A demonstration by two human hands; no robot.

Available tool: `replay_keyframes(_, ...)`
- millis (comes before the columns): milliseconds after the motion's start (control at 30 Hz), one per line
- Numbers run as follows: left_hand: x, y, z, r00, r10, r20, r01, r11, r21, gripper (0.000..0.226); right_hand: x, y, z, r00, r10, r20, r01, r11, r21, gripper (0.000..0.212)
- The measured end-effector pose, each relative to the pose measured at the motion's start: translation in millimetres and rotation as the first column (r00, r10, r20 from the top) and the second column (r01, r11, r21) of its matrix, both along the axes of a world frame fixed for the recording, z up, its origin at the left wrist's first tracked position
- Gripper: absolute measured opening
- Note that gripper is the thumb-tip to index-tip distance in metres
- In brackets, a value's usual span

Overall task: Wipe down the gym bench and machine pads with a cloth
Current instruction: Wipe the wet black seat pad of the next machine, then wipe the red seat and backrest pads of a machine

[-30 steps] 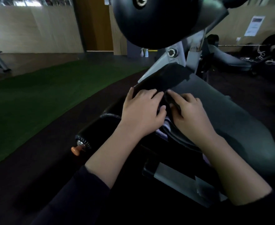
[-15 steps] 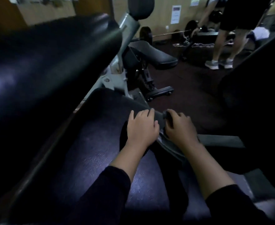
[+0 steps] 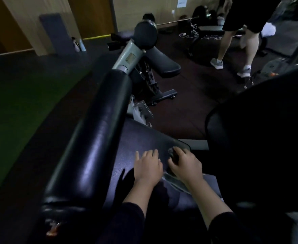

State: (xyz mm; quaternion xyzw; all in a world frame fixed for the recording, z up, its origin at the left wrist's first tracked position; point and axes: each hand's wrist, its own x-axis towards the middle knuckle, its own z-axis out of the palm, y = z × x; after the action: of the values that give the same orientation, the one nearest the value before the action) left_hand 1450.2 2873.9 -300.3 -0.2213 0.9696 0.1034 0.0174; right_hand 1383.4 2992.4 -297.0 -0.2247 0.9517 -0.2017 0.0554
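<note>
Both hands had slid back along the seat pad [image 3: 141, 138] since the earlier frame, and the view swung so the big roller pad [image 3: 95, 138] ran up the left side. Cloth [image 3: 175, 180] was a dark grey bunch under the right hand [image 3: 185, 166], fingers curled round it, near the pad's right edge, some of it trailing back past the wrist. Left hand [image 3: 148, 166] lay flat just beside it, fingers straight, pressing bare vinyl, holding nothing. Another black pad [image 3: 250, 138] sat on the right. Further out: a 2nd bench [image 3: 162, 64] on the dark rubber floor, green turf [image 3: 12, 111] on the left, and someone's legs [image 3: 238, 41] in shorts by a barbell.
</note>
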Motion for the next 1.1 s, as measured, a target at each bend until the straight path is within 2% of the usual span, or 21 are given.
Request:
replay_keyframes(133, 40.7, 26.8, 66.6, 0.998, -0.028, 0.059, 0.027, 0.999, 0.024, 0.046, 43.0, 21.4, 63.7, 0.999, 0.034, 0.026, -0.035, 0.998, 0.046, 0.041)
replay_keyframes(333, 82.7, 69.0, 150.4, 0.986, -0.092, 0.139, 0.086, 0.995, 0.048, 0.046, 96.3, 66.4, 137.6, 0.999, -0.025, 0.031, 0.022, 0.994, 0.111, 0.037)
replay_keyframes(500, 97.7, 110.5, 181.8, 0.954, -0.249, 0.164, 0.242, 0.968, 0.06, 0.044, 126.9, 113.6, 160.1, 0.988, -0.153, 0.038, 0.149, 0.985, 0.092, 0.038)
replay_keyframes(633, 103.2, 138.0, 183.8, 0.886, -0.42, 0.196, 0.411, 0.908, 0.084, 0.042, 158.4, 147.5, 162.7, 0.948, -0.31, 0.078, 0.298, 0.946, 0.129, 0.046)
replay_keyframes(733, 112.5, 157.7, 179.0, 0.79, -0.573, 0.219, 0.572, 0.817, 0.074, 0.042, 191.5, 168.4, 162.4, 0.869, -0.483, 0.109, 0.467, 0.872, 0.143, 0.048)
replay_keyframes(833, 131.6, 179.2, 173.8, 0.657, -0.716, 0.236, 0.725, 0.686, 0.062, 0.043, 235.5, 186.3, 160.5, 0.785, -0.612, 0.097, 0.586, 0.784, 0.204, 0.042)
replay_keyframes(967, 172.0, 216.0, 165.5, 0.432, -0.867, 0.25, 0.888, 0.458, 0.054, 0.044, 304.0, 211.0, 156.3, 0.613, -0.783, 0.108, 0.755, 0.62, 0.212, 0.038)
replay_keyframes(1100, 221.7, 259.8, 165.1, 0.201, -0.947, 0.249, 0.967, 0.232, 0.102, 0.046, 375.5, 242.0, 158.4, 0.431, -0.893, 0.132, 0.856, 0.451, 0.252, 0.04)
